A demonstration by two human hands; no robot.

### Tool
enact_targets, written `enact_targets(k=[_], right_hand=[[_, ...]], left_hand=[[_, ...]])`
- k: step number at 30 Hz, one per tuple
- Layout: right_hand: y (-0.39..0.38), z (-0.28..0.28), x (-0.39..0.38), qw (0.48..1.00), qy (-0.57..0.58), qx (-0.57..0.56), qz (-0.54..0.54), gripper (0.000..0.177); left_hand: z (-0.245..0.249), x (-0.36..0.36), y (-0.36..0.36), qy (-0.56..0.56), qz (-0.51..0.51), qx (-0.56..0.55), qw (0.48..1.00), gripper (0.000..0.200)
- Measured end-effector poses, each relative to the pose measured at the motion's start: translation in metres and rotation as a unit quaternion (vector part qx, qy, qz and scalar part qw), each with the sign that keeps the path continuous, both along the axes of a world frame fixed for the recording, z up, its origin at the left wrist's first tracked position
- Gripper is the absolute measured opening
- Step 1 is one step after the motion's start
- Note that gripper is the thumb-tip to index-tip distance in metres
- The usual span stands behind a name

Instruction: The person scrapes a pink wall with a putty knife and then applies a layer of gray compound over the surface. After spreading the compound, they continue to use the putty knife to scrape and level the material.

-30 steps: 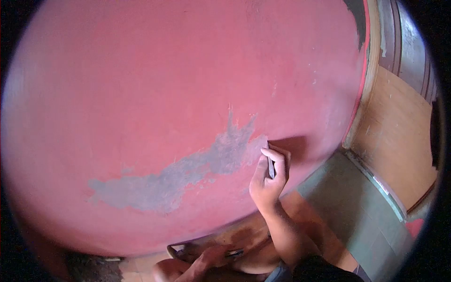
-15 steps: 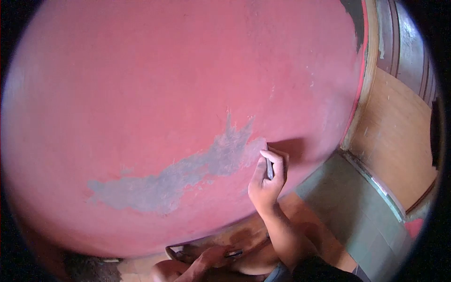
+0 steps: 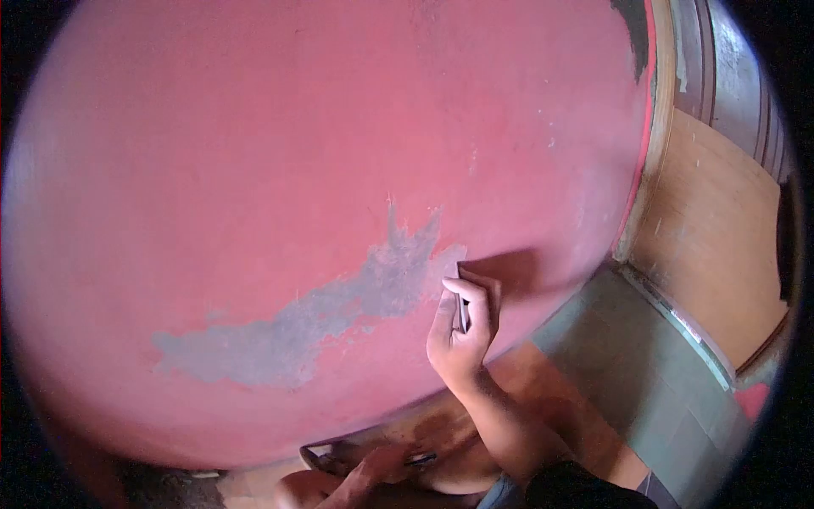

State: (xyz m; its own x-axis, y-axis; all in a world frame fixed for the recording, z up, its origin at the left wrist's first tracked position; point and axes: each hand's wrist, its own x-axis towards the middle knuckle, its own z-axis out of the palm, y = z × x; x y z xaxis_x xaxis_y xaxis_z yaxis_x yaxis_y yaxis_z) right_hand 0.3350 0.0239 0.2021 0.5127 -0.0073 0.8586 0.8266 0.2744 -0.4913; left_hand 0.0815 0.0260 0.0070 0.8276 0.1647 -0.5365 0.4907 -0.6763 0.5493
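My right hand (image 3: 462, 335) is closed around a flat scraper (image 3: 464, 314), its edge against the pink wall (image 3: 254, 170). The blade tip meets the right end of an irregular grey patch (image 3: 339, 305), where the pink coat is gone. A dark shadow falls on the wall just right of the hand. Low in the view, my left hand (image 3: 381, 465) rests near my legs, fingers curled by a small dark object (image 3: 420, 459); what it holds I cannot make out.
A wooden door panel (image 3: 712, 229) and its frame (image 3: 653, 144) stand to the right. Green-grey tiles (image 3: 619, 365) cover the floor below, beside an orange-brown strip (image 3: 593, 416). A dark patch of debris (image 3: 170, 488) lies at the wall's foot, lower left.
My right hand and the scraper have shifted slightly left and down in view. The grey patch has shifted left too, as the view moved a little. My left hand stays nearly still.
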Motion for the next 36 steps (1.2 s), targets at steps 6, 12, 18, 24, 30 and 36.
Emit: enact_targets(k=[6,12,18,24,30,36], right_hand=[[-0.003,0.007,0.028,0.999,0.032,0.022,-0.015,0.024],[0.0,0.0,0.006,1.0,0.012,0.003,-0.01,0.025],[-0.001,-0.001,0.008,1.0,-0.008,-0.001,0.002,0.024],[-0.001,0.0,0.006,1.0,0.008,-0.003,0.009,0.022],[-0.001,0.0,0.006,1.0,0.005,-0.006,-0.002,0.021],[0.0,-0.001,0.006,1.0,0.018,-0.006,0.013,0.02]], left_hand=[[-0.018,-0.011,0.001,0.012,0.031,0.012,0.999,0.066],[-0.006,0.001,-0.001,-0.028,0.0,0.009,1.0,0.062],[-0.014,-0.004,0.001,-0.006,0.016,0.002,1.0,0.061],[-0.037,-0.007,0.004,-0.006,0.013,0.007,1.0,0.063],[-0.031,-0.005,0.003,0.006,0.012,0.022,1.0,0.066],[-0.041,-0.009,0.005,-0.047,-0.01,0.028,0.998,0.063]])
